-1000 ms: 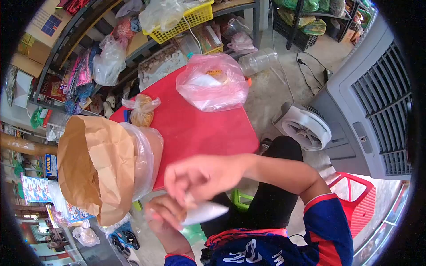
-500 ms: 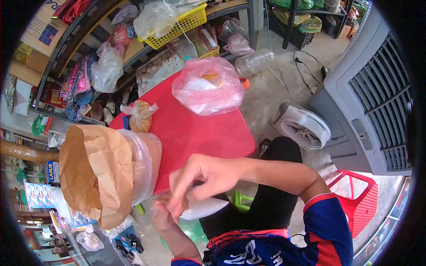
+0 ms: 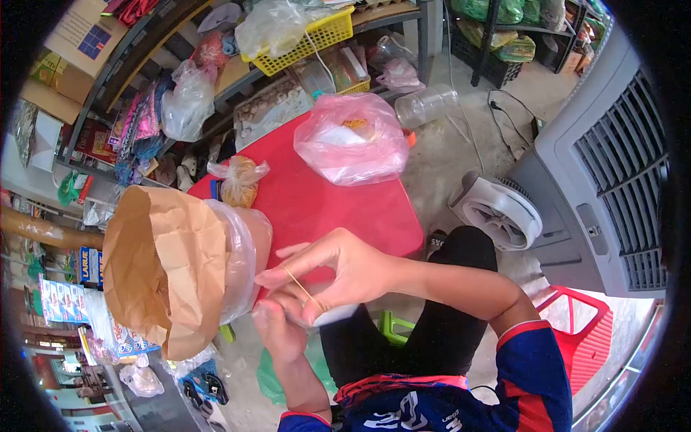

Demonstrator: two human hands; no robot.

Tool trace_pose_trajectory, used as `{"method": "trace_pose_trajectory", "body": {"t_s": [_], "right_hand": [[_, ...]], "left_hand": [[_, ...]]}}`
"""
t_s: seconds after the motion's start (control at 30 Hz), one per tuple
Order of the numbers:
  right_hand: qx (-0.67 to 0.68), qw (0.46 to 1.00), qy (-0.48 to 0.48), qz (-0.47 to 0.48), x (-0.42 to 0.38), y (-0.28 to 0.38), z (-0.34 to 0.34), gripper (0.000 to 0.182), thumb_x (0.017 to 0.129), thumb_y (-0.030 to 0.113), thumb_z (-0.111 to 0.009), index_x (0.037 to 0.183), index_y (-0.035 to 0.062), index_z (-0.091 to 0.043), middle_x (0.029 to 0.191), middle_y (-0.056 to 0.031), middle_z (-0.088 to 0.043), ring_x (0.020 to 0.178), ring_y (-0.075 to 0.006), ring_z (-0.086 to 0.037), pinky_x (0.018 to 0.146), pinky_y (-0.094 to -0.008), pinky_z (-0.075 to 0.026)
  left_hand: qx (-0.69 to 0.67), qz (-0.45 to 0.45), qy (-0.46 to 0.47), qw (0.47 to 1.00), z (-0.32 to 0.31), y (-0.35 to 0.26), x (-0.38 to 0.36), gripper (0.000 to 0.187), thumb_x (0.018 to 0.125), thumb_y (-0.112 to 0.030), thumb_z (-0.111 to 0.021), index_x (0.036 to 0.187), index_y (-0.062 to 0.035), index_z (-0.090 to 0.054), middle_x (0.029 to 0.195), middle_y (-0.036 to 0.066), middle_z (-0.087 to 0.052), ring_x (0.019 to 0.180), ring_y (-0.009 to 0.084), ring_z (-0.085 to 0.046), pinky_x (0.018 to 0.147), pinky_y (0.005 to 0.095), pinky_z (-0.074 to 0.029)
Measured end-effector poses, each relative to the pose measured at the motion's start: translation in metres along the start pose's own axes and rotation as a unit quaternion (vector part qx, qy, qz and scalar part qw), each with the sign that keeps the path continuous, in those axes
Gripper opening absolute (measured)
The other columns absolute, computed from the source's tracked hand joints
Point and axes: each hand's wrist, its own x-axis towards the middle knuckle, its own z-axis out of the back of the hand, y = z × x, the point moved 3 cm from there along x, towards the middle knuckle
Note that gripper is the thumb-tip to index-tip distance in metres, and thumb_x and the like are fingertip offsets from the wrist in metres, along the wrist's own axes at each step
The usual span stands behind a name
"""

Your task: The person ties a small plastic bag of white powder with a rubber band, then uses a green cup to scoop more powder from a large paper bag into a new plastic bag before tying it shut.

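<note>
My right hand has a thin rubber band stretched between its spread thumb and fingers. Close against it, my left hand pinches the gathered end of a small plastic bag with white contents; the right hand partly covers this bag, and its neck is hidden between the fingers. Both hands are over the near edge of the red table, above my lap. Just left of them stands a large brown paper bag with a clear plastic bag around or beside it.
On the table lie a pink plastic bag with white contents and a tied clear bag of yellowish food. A fan and a grey air cooler stand to the right, beside a red stool. Cluttered shelves line the back.
My right hand has moved slightly up and its fingers have opened out, stretching the rubber band. The left hand stays close below. The whole view has shifted a little.
</note>
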Motion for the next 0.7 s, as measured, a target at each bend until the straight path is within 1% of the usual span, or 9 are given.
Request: {"method": "trace_pose_trajectory", "body": {"t_s": [0.07,0.1,0.2,0.23,0.3,0.4,0.43,0.53,0.7], "right_hand": [[-0.051,0.999,-0.001,-0.007,-0.001,0.000,0.004,0.072,0.075,0.040,-0.092,0.132,0.0024,-0.069,0.130,-0.0119,-0.072,0.124,-0.0220,-0.067,0.120,-0.0510,-0.034],[-0.071,0.997,-0.025,0.005,0.000,0.000,0.008,0.071,0.074,0.039,-0.092,0.132,0.0030,-0.070,0.130,-0.0127,-0.072,0.126,-0.0222,-0.066,0.120,-0.0529,-0.035],[-0.130,0.986,-0.091,0.060,0.006,0.011,0.020,0.064,0.074,0.035,-0.093,0.128,0.0062,-0.073,0.121,-0.0079,-0.077,0.120,-0.0183,-0.068,0.118,-0.0493,-0.039],[-0.178,0.977,-0.095,0.071,0.004,0.010,0.024,0.060,0.074,0.036,-0.092,0.124,0.0072,-0.075,0.125,-0.0067,-0.075,0.122,-0.0208,-0.068,0.118,-0.0550,-0.037],[-0.278,0.953,-0.086,0.081,0.000,0.008,0.018,0.058,0.074,0.036,-0.092,0.121,0.0072,-0.076,0.126,-0.0083,-0.074,0.122,-0.0225,-0.068,0.118,-0.0547,-0.037],[-0.361,0.925,-0.091,0.074,-0.007,-0.008,-0.001,0.053,0.074,0.033,-0.090,0.116,0.0057,-0.075,0.126,-0.0121,-0.073,0.122,-0.0258,-0.068,0.117,-0.0555,-0.038],[-0.370,0.921,-0.100,0.064,-0.009,-0.014,-0.006,0.052,0.075,0.033,-0.090,0.116,0.0052,-0.074,0.126,-0.0126,-0.073,0.122,-0.0261,-0.068,0.117,-0.0556,-0.038],[-0.371,0.919,-0.129,0.041,-0.009,-0.026,-0.009,0.046,0.077,0.026,-0.087,0.113,0.0025,-0.072,0.124,-0.0150,-0.073,0.119,-0.0297,-0.068,0.115,-0.0554,-0.040],[-0.369,0.922,-0.120,0.002,-0.004,-0.029,-0.002,0.041,0.077,0.019,-0.085,0.110,-0.0006,-0.071,0.113,-0.0189,-0.073,0.107,-0.0369,-0.070,0.109,-0.0547,-0.046]], "left_hand": [[0.039,-0.008,-0.007,0.999,0.001,-0.004,0.003,0.049,0.112,-0.045,-0.043,0.099,-0.0013,-0.063,0.097,0.008,-0.063,0.096,0.0169,-0.061,0.087,0.0340,-0.050],[0.060,0.006,-0.030,0.998,0.005,-0.003,0.006,0.053,0.113,-0.042,-0.042,0.086,-0.0019,-0.064,0.111,0.014,-0.067,0.100,0.0184,-0.061,0.089,0.0365,-0.050],[0.140,0.017,-0.122,0.982,-0.002,-0.003,0.022,0.053,0.113,-0.044,-0.042,0.123,0.0026,-0.066,0.103,0.013,-0.070,0.089,0.0190,-0.062,0.087,0.0346,-0.047],[0.144,0.035,-0.117,0.982,-0.003,-0.002,0.025,0.054,0.113,-0.044,-0.041,0.130,0.0032,-0.061,0.112,0.015,-0.069,0.096,0.0195,-0.063,0.091,0.0351,-0.047],[0.147,0.072,-0.107,0.981,0.000,0.007,0.030,0.060,0.113,-0.045,-0.040,0.145,0.0045,-0.052,0.130,0.017,-0.066,0.109,0.0204,-0.063,0.099,0.0362,-0.046],[0.062,0.070,-0.139,0.986,0.011,0.034,0.036,0.064,0.113,-0.046,-0.039,0.150,0.0060,-0.047,0.153,0.019,-0.051,0.134,0.0246,-0.053,0.114,0.0389,-0.039],[0.018,0.094,-0.127,0.987,0.008,0.034,0.035,0.067,0.113,-0.046,-0.039,0.155,0.0061,-0.039,0.163,0.019,-0.039,0.150,0.0262,-0.036,0.123,0.0411,-0.030],[-0.052,0.107,-0.140,0.983,0.010,0.051,0.036,0.067,0.113,-0.044,-0.038,0.157,0.0058,-0.033,0.166,0.018,-0.033,0.151,0.0260,-0.035,0.123,0.0413,-0.030],[-0.099,0.127,-0.144,0.976,0.012,0.068,0.035,0.064,0.113,-0.045,-0.037,0.160,-0.0029,-0.033,0.157,0.009,-0.045,0.144,0.0220,-0.044,0.119,0.0411,-0.036]]}}
